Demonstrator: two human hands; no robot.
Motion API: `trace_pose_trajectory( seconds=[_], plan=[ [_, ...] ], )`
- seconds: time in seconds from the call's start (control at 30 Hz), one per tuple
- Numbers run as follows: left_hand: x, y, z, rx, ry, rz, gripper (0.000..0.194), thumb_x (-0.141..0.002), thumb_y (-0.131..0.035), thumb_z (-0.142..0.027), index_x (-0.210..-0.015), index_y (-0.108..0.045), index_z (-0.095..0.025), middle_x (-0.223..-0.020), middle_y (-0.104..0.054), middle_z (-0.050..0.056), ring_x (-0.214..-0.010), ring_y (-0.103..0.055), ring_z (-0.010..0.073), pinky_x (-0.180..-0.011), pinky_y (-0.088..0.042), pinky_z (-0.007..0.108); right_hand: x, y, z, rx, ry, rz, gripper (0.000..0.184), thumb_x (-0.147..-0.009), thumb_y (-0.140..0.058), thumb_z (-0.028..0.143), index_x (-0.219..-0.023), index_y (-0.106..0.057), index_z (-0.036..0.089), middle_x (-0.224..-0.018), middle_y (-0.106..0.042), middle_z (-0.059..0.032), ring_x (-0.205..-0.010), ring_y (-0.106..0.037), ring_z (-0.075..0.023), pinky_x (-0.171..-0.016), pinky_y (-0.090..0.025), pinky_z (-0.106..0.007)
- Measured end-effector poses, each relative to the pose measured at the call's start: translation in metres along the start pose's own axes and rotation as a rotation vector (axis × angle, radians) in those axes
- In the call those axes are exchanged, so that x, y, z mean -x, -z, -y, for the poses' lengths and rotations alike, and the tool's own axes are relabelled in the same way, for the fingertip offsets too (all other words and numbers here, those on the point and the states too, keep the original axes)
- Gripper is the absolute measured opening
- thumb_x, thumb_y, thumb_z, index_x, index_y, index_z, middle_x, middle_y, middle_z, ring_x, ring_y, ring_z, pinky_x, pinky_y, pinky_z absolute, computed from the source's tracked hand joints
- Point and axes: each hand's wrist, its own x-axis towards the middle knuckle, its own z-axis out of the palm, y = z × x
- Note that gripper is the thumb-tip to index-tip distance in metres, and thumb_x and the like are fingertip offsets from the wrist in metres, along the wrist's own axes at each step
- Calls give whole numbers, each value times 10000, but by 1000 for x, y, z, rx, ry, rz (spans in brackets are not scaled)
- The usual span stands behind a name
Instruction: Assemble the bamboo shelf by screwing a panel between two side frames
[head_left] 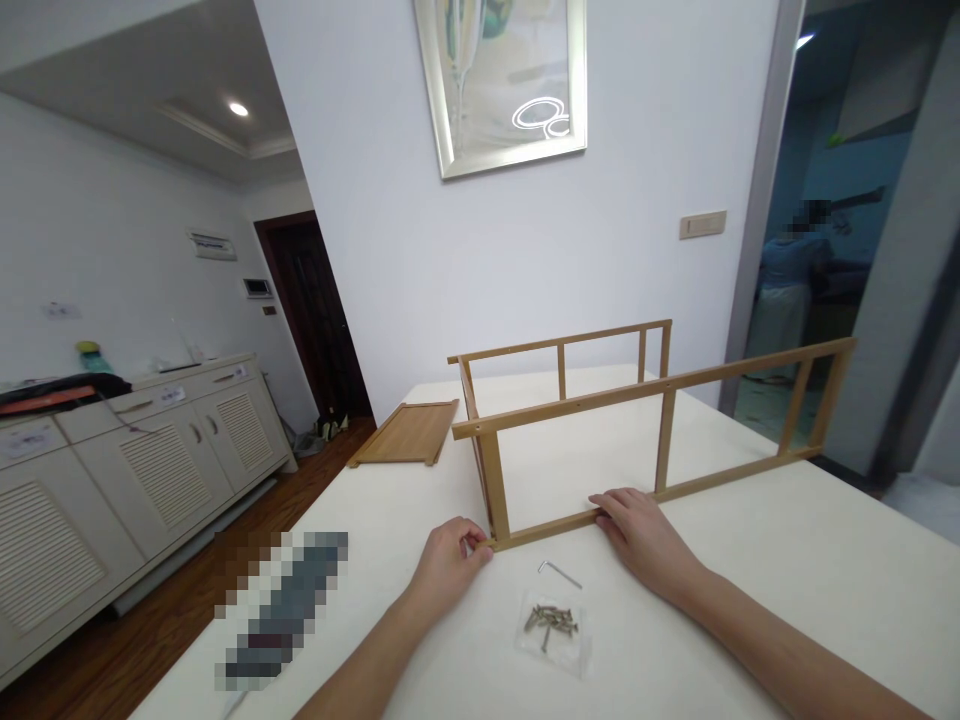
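A light-brown wooden shelf frame (577, 406) lies on its side on the white table (720, 610), with two ladder-like sides joined by crosspieces at the left end. At its near lower left corner, my left hand (452, 553) is closed with fingertips and thumb on the rail's end; whether a small part is also in the fingers is hidden. My right hand (637, 525) lies over the same lower rail farther right, its fingers gripping it. Between the hands, closer to me, are a silver hex key (561, 575) and a clear plastic bag (570, 655) of screws (551, 620).
A slatted wooden panel (409, 432) lies at the table's far left. A blurred-out dark object (289, 610) rests near the left edge. White cabinets (187, 430) stand beyond on the left. Another person (791, 280) is in the room through the doorway at right.
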Motion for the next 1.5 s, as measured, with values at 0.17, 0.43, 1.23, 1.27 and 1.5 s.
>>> trace_pose_trajectory(
  seconds=[0.17,0.43,1.23,1.27,1.5],
  plan=[
    [0,1,-3,33,27,23,169,-731,-610,-271,-808,-705,-155,-716,-643,9,-642,-529,140,-604,-394,250,0,0,-1,8,3,50,279,-949,-406,252,-1032,-668,200,-943,-683,-90,-927,-593,-244,-846,-449,-421],
    [-1,-2,1,134,32,34,144,-708,-618,-250,-766,-700,-147,-730,-661,26,-678,-574,149,-629,-434,251,0,3,2,9,0,37,275,-947,-414,271,-1013,-672,204,-915,-686,-89,-899,-599,-239,-833,-441,-408],
    [0,-1,0,105,5,10,132,-686,-631,-230,-759,-711,-154,-734,-656,13,-654,-546,133,-617,-416,245,1,-3,-5,36,34,17,259,-933,-452,293,-1028,-676,204,-933,-696,-88,-906,-621,-248,-844,-457,-409],
    [0,0,-1,110,4,13,130,-685,-631,-228,-756,-710,-153,-736,-658,13,-654,-546,132,-616,-416,243,1,-3,-7,36,38,17,263,-934,-452,298,-1032,-676,203,-936,-697,-89,-908,-622,-249,-845,-459,-409],
    [0,1,-2,98,-23,3,123,-681,-636,-221,-754,-705,-149,-722,-653,6,-643,-543,123,-600,-403,230,0,-8,-13,40,63,-5,273,-931,-458,316,-1036,-680,198,-940,-703,-91,-908,-630,-250,-835,-474,-410]
  ],
)
